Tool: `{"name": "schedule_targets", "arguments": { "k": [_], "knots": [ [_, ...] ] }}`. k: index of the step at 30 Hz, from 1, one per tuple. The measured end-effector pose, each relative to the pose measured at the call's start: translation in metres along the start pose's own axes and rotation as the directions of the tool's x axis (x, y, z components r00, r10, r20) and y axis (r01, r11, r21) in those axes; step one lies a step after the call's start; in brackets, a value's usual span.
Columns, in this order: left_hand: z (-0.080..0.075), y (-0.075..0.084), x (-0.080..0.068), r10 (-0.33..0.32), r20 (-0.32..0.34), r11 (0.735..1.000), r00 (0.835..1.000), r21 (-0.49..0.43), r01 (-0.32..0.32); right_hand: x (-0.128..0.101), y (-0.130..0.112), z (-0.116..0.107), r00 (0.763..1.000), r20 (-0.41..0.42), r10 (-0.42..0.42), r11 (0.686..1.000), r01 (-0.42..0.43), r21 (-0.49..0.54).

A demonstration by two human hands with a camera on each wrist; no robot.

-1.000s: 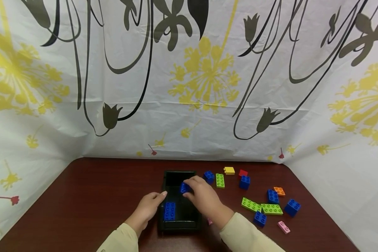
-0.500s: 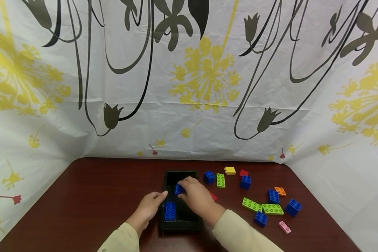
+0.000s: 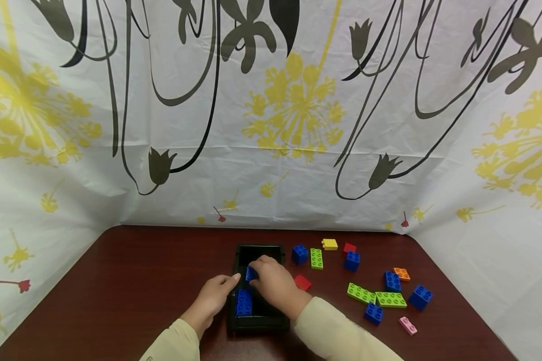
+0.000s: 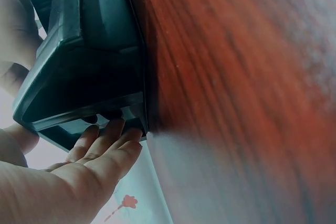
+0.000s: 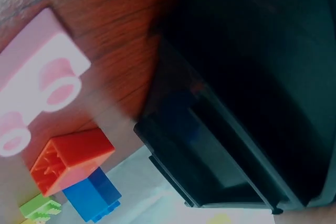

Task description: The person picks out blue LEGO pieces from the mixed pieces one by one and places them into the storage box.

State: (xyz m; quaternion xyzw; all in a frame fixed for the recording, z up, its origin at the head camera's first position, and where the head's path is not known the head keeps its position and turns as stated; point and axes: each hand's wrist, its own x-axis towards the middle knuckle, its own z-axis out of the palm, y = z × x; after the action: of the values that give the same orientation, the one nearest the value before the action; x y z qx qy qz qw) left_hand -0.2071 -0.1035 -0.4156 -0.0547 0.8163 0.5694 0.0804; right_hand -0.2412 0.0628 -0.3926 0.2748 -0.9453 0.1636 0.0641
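A black plastic box (image 3: 259, 326) lies lengthwise on the table. My left hand (image 3: 214, 298) holds its left side, thumb at the rim; in the left wrist view the fingers (image 4: 107, 145) lie against the outer wall. Inside, a blue toy building brick (image 3: 244, 303) sits studs up in the near left part. My right hand (image 3: 275, 285) reaches into the box and pinches a second blue brick (image 3: 251, 274) just beyond the first one. The hand hides much of that brick and the box's right side.
Right of the box lie a red brick (image 3: 302, 282), a blue brick (image 3: 300, 254), a green brick (image 3: 316, 258) and a yellow brick (image 3: 329, 244). Farther right are several more bricks, among them a pink one (image 3: 408, 325). Another pink brick (image 5: 44, 61) shows close in the right wrist view.
My right hand has moved left inside the box with its blue brick, toward the left wall. The red brick beside the box has come into sight. My left hand has stayed put.
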Motion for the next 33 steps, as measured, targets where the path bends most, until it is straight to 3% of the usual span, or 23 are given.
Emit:
{"name": "schedule_targets", "arguments": {
  "k": [15,33],
  "knots": [
    [0.001,-0.001,0.002,0.010,-0.003,1.000,1.000,-0.005,-0.010,0.007,-0.008,0.007,0.997,0.079,0.023,0.999,-0.019,-0.048],
    [0.002,0.001,0.000,0.018,-0.010,1.000,1.000,0.000,-0.018,0.008,-0.008,0.015,0.997,0.082,0.004,0.995,0.004,-0.100]
  ]
}}
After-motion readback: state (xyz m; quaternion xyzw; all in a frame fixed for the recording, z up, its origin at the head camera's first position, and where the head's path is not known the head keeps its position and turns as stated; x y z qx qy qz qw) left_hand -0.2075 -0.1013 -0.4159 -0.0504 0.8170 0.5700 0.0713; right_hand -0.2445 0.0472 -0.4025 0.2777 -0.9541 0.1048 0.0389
